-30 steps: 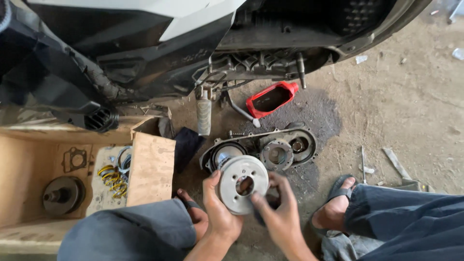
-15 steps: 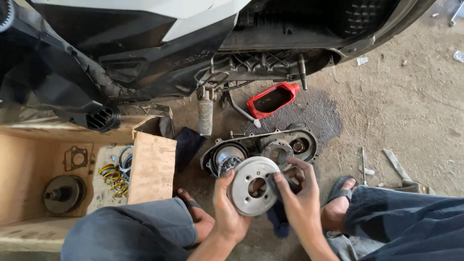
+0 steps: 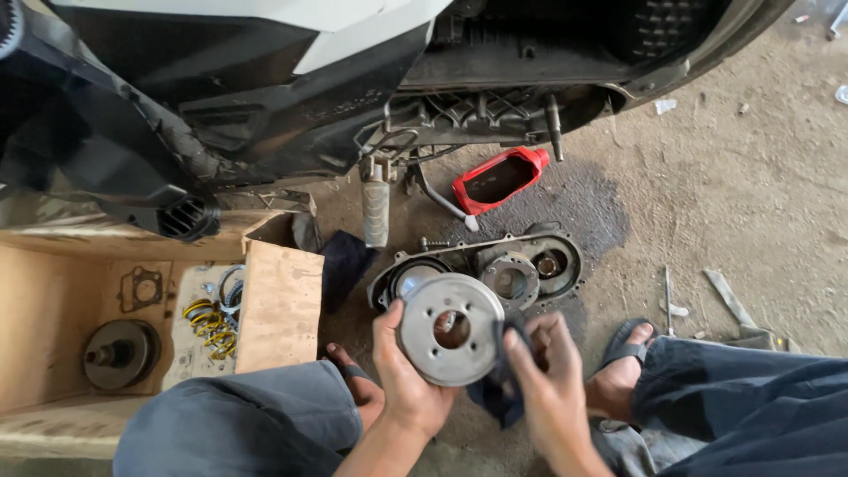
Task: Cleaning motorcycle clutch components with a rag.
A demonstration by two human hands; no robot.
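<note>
**Metal drum in my hands**

Grey metal shone on the round drum (image 3: 451,329) I held over the dirt floor (image 3: 751,194). My left hand (image 3: 405,380) was curled tight around its edge so it would not drop. My right hand (image 3: 549,375) pinched a dark rag (image 3: 496,389) against its side. Just past it lay the engine cover (image 3: 495,269), near the scooter (image 3: 353,97). By my left knee sat a cardboard box (image 3: 274,309) with a yellow spring (image 3: 210,320).

A motorbike repair workshop: a scooter (image 3: 291,97) with its side opened stands on an oil-stained concrete floor (image 3: 751,194); an engine cover (image 3: 521,265) and a cardboard box of parts (image 3: 53,291) lie beside it.
</note>
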